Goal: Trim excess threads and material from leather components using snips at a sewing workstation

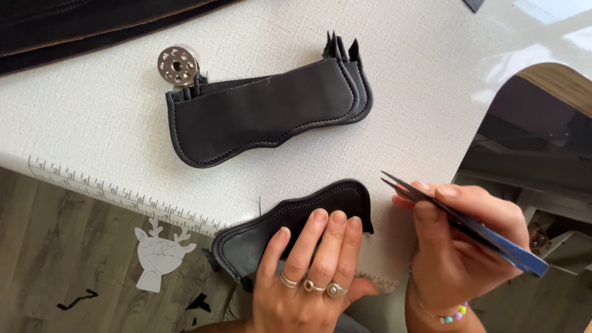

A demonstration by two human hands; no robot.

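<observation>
The left hand (311, 271) presses flat, fingers spread, pinning a black leather piece (296, 225) at the table (92, 111) edge, while the right hand (459, 240) pinches what look like thread snips (462, 225) beside it, ready for trimming.

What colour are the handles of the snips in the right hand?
Blue handles on the snips, dark blades; head view shows it.

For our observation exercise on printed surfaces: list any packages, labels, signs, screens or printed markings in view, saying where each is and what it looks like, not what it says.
No packages, signs or screens show.
Printed ruler scale: along the white table's front edge, left of the left hand; thin dark ticks and figures on white.
Deer-head sticker: on the wooden floor below that edge; pale grey, antlered outline.
</observation>
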